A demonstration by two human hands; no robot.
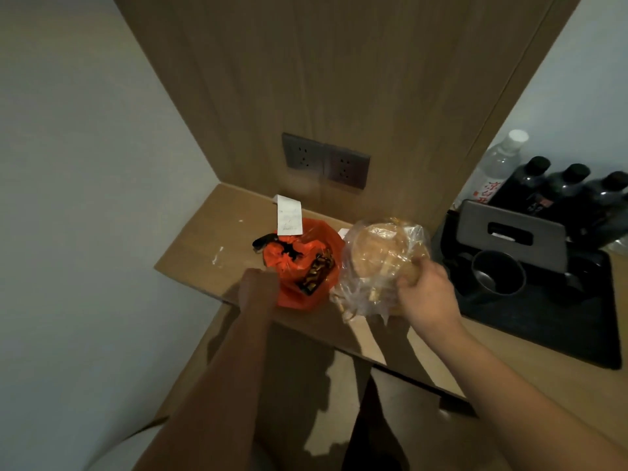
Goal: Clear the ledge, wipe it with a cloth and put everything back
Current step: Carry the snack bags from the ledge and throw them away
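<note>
Your right hand point(424, 294) grips a clear bag of bread point(380, 263), lifted just above the wooden ledge point(204, 239). Your left hand point(258, 287) touches the orange bag point(302, 266) sitting on the ledge; whether its fingers grip, you cannot tell. Right of them lies a black tray point(560, 328).

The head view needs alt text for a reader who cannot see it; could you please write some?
A person's right hand grips a clear bag of bread over a wooden ledge, while the left hand touches an orange bag with a receipt on it. A black tray with a cup and bottles sits to the right.
</note>
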